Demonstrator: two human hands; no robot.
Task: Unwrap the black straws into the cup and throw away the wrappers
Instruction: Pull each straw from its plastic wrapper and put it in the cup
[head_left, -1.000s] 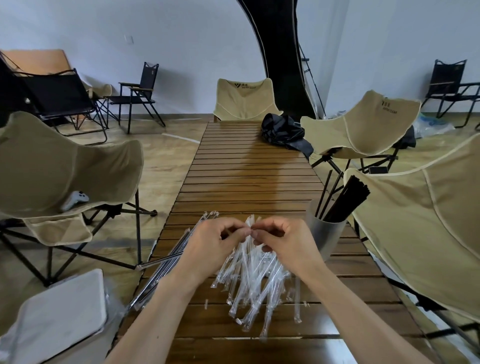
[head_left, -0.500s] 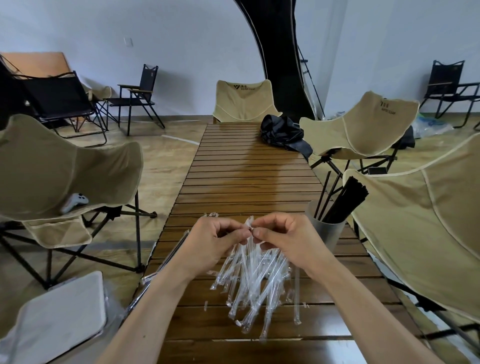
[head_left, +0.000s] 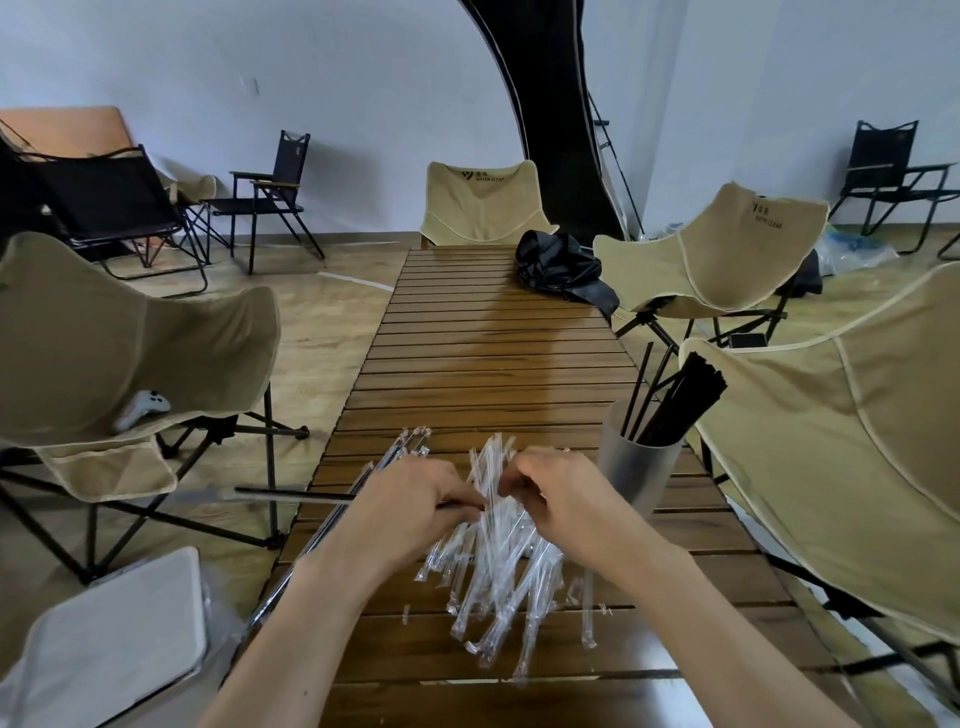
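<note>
In the head view, the left hand (head_left: 410, 506) pinches a black straw (head_left: 291, 496) whose long axis runs out leftward past the desk (head_left: 493, 364) edge, the right hand (head_left: 563, 499) fingers curled pinching its wrapper (head_left: 493, 499), cup (head_left: 636, 467) just right.

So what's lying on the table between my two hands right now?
In the head view, the pile of clear wrappers lies between the left hand and the right hand; both hands pinch at its top.
</note>
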